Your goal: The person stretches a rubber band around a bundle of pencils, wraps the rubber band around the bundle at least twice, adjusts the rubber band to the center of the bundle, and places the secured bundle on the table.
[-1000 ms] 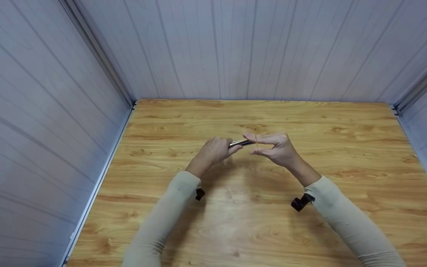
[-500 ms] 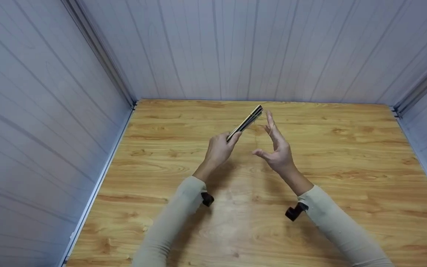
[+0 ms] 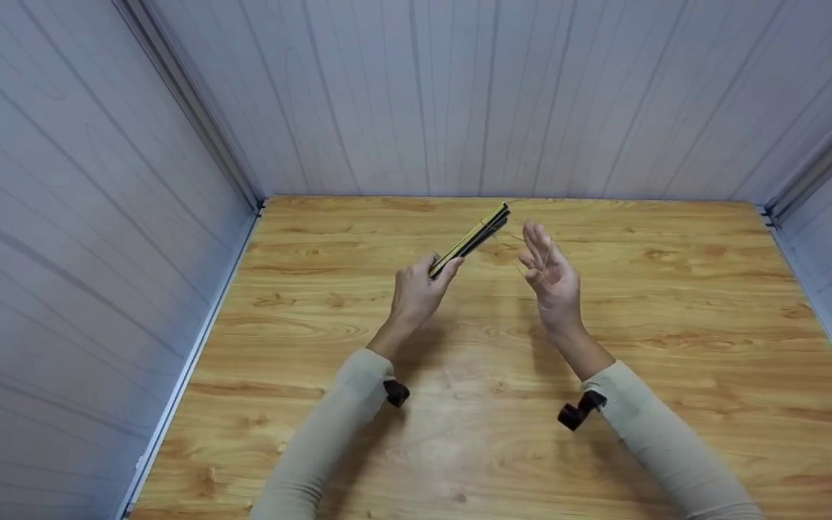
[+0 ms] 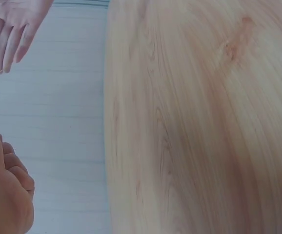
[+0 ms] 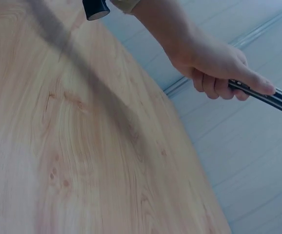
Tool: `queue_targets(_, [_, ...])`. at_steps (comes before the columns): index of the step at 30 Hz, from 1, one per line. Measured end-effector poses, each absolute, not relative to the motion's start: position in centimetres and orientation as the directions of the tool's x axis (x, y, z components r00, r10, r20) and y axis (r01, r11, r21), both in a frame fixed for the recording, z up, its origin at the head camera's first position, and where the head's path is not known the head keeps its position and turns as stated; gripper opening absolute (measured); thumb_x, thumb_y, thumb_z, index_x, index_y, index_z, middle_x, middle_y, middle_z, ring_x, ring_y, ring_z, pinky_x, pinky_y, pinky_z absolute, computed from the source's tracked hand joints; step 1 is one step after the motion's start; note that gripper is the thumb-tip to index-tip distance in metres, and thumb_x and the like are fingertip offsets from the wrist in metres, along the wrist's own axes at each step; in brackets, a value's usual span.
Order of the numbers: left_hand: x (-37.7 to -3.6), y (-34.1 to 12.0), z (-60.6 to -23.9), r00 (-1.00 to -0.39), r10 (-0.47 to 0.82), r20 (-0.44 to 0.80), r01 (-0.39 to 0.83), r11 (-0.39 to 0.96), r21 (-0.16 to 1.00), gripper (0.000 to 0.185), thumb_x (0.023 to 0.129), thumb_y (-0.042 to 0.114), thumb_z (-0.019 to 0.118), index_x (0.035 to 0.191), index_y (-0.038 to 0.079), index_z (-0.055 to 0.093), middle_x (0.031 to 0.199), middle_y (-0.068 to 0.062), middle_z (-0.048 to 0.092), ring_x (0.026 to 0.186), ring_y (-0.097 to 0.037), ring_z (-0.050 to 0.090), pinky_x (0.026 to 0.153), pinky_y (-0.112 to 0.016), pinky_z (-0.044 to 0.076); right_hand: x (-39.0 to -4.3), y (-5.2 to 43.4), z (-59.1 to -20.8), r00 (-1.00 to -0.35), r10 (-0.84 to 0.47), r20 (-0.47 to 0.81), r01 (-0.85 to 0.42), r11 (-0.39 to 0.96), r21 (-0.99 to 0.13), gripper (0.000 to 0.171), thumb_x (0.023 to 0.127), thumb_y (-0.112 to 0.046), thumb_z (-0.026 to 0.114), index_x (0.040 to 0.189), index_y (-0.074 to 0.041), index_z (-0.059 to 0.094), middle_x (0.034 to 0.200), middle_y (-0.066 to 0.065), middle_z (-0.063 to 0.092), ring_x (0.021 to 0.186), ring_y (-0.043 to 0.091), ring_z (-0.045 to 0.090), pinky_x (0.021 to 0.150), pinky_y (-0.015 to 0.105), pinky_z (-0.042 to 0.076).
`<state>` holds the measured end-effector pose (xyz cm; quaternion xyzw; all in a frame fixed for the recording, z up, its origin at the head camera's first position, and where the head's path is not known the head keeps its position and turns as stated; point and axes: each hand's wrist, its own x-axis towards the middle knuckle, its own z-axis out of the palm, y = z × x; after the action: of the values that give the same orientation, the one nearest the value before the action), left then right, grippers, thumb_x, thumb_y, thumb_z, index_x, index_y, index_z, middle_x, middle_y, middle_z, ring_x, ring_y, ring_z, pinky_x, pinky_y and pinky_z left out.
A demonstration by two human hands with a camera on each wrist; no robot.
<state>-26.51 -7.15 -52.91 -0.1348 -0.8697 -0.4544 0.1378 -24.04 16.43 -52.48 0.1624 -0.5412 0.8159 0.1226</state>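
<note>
My left hand [image 3: 416, 296] grips the lower end of a bundle of slim dark and gold sticks [image 3: 470, 240], held tilted up to the right above the table. Their exact kind is hard to tell. In the right wrist view the left thumb lies along the sticks [image 5: 268, 99] and the other fingers curl under. A thin rubber band [image 3: 510, 235] runs from near the bundle's upper end to my right hand [image 3: 557, 285]. That hand stands just right of the sticks, apart from them, fingers extended with the band about them. The left wrist view shows its fingers pointing down [image 4: 16, 29].
Beneath both hands lies a wood-grain table [image 3: 459, 433]. Pale panel walls [image 3: 452, 94] stand behind it and at both sides. A small black camera mount sticks out from each sleeve, at the left wrist [image 3: 396, 393] and the right wrist [image 3: 581, 410].
The bundle has swung from nearly level to pointing up and right. My right hand, earlier with the band stretched between thumb and fingers at the tips, has drawn away and turned its palm.
</note>
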Motion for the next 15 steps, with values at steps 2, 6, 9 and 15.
queue_targets(2, [-26.4,-7.4,-52.9,-0.908,0.132,0.398,0.4,0.553,0.731,0.039,0.11,0.034,0.075,0.087,0.005,0.065,0.066,0.005,0.048,0.053,-0.005,0.036,0.051,-0.018,0.028,-24.3,16.6,-52.5,-0.923,0.028,0.384,-0.362,-0.403,-0.841,0.13,0.083,-0.053,0.097,0.169,0.018,0.029,0.168,0.011,0.062,0.147,0.004,0.063,0.118,0.027,0.054])
queue_targets(6, [-26.4,-8.3,-52.8,-0.828,0.225,0.514,0.544,0.548,0.636,0.032,0.105,0.029,0.082,0.092,0.001,0.074,0.063,-0.005,0.061,0.053,-0.004,0.037,0.052,-0.018,0.03,-24.6,17.1,-52.4,-0.937,0.025,0.348,-0.327,-0.412,-0.85,0.122,0.083,-0.047,0.099,0.164,0.019,0.037,0.144,-0.009,0.075,0.136,0.005,0.068,0.11,0.024,0.057])
queue_targets(9, [-26.4,-9.1,-52.5,-0.734,0.319,0.6,0.662,0.536,0.524,0.027,0.1,0.024,0.088,0.095,0.0,0.076,0.065,-0.011,0.069,0.052,-0.005,0.038,0.052,-0.021,0.033,-24.6,17.8,-52.3,-0.947,0.007,0.321,-0.297,-0.394,-0.87,0.106,0.088,-0.034,0.099,0.162,0.018,0.043,0.139,-0.009,0.077,0.13,0.006,0.071,0.107,0.021,0.058])
queue_targets(15, [-26.6,-10.3,-51.4,-0.567,0.488,0.663,0.796,0.533,0.288,0.029,0.093,0.028,0.094,0.093,0.004,0.077,0.071,-0.007,0.076,0.05,-0.013,0.056,0.048,-0.029,0.048,-25.0,19.1,-51.9,-0.924,-0.153,0.349,-0.31,-0.233,-0.922,0.076,0.098,-0.007,0.087,0.159,0.017,0.048,0.143,-0.002,0.077,0.131,0.009,0.074,0.119,0.021,0.053])
